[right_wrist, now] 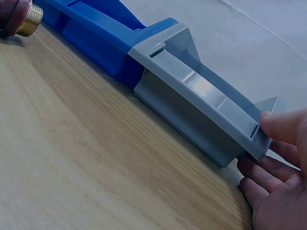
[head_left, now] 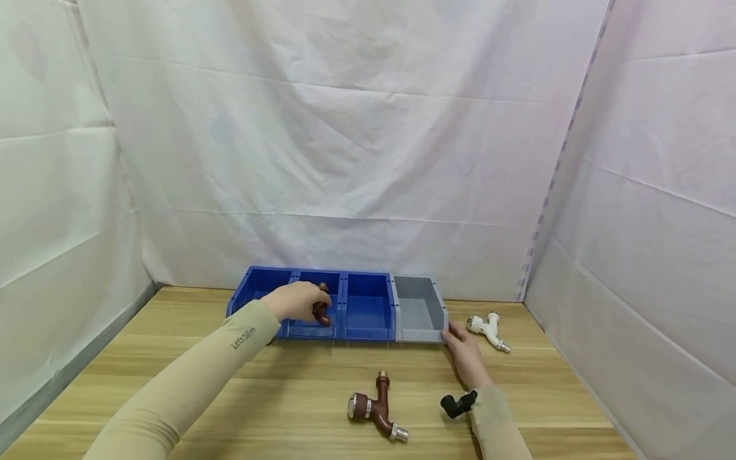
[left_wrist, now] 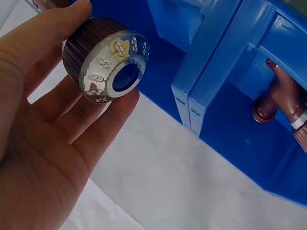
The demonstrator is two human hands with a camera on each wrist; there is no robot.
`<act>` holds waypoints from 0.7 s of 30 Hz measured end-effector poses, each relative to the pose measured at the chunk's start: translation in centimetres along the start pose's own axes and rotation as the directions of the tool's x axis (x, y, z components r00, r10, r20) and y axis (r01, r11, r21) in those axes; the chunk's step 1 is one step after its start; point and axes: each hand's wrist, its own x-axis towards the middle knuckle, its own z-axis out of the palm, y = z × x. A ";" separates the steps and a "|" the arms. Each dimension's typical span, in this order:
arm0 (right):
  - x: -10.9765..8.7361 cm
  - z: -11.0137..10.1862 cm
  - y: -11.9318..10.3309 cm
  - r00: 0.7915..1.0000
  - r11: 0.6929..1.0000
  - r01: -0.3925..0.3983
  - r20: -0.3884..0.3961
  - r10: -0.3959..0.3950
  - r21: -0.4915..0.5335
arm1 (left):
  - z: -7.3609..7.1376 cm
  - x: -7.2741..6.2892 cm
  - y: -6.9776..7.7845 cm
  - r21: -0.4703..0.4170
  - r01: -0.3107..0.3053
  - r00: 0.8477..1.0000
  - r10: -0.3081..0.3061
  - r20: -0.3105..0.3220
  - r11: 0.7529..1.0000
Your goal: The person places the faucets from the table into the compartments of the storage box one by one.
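Observation:
My left hand (head_left: 296, 301) pinches a brown faucet (head_left: 322, 312) by its ribbed knob, over the second blue bin (head_left: 313, 331) from the left. The knob's silver end (left_wrist: 103, 72) faces the left wrist camera; the faucet's body is mostly hidden. Another brown faucet (left_wrist: 286, 96) lies in the neighbouring blue bin, out of sight behind the hand in the head view. With thumb on the rim and fingers below and beside it, my right hand (head_left: 466, 354) grips the front right corner of the grey bin (head_left: 422, 335).
A third brown faucet (head_left: 379, 409) lies on the wooden table (head_left: 310, 396) in front of the bins. Right of the grey bin is a white faucet (head_left: 490, 330). The bins stand joined in a row before a white curtain (head_left: 345, 160). A black device (head_left: 458, 404) sits at the right wrist.

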 end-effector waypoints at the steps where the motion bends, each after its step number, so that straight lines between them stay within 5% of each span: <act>1: 0.0 0.0 0.0 1.000 1.000 0.006 0.001 -0.006 -0.004 | 0.0 0.0 -0.1 -0.002 -0.004 1.000 0.004 -0.002 1.000; 10: -0.7 -0.1 -1.2 0.999 0.999 -0.035 0.038 0.034 0.021 | 0.7 0.3 -0.7 -0.018 0.015 1.000 -0.015 -0.013 1.000; 21: 0.2 0.0 0.1 0.999 0.998 -0.040 0.032 0.039 0.045 | 1.0 0.6 -1.4 -0.044 0.053 0.999 -0.053 -0.002 0.998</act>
